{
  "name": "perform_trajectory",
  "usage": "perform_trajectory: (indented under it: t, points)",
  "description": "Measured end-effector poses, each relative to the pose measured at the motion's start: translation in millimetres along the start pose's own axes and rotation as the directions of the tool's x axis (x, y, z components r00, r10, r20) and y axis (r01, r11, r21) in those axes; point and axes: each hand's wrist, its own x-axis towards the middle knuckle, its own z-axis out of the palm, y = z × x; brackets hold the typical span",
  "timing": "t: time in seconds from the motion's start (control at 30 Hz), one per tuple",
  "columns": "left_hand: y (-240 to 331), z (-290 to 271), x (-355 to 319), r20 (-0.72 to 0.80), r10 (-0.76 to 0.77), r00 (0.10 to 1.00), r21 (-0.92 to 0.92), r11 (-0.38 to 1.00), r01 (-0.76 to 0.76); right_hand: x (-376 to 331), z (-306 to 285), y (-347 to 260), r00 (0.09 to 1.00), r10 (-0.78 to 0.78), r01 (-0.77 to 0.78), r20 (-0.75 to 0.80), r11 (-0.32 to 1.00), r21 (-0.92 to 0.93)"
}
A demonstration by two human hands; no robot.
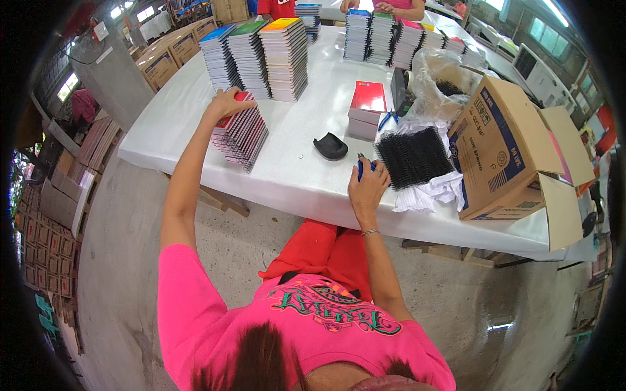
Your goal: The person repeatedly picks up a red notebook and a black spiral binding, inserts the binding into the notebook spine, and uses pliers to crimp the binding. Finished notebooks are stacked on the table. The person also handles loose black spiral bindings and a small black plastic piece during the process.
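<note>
White table (303, 104) spreads at 12 o'clock. Measured from view centre: tall notebook stacks (283, 65) at 11, cardboard box (495, 153) between 2 and 3, black coils (414, 156) at 2. Black curved piece (331, 146) lies between hands. Left arm stretched out; left hand (228, 106) rests on red notebook stack (240, 140) at 10, cannot tell whether clamped. Right forearm points to 12; right hand (370, 188) has fingers wrapped around blue-handled tool (360, 171), beside coils.
</note>
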Motion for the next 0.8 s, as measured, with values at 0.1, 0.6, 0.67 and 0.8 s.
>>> perform_trajectory:
  t: [0.1, 0.6, 0.67, 0.8]
  points:
    - [5.3, -2.1, -5.9, -0.079, -0.001, 0.997, 0.031, 1.000, 0.003, 0.0, -0.4, -0.5, 1.000, 0.004, -0.004, -0.020, 1.000, -0.002]
    - [98.0, 131.9, -119.5, -0.474, 0.592, 0.652, -0.143, 0.679, -0.721, -0.1, 0.7, 0.8, 1.000, -0.016, 0.016, -0.002, 1.000, 0.020]
    - [104.0, 153.9, -106.5, -0.414, 0.510, 0.754, -0.378, 0.658, -0.652, 8.3, -1.1, 6.6, 1.000, 0.005, -0.009, 0.024, 0.989, 0.150]
    - [106.7, 196.5, -81.9, -0.418, 0.347, 0.839, -0.605, 0.583, -0.543, 57.2, -11.9, 23.0, 0.999, -0.022, 0.033, -0.034, 0.935, 0.353]
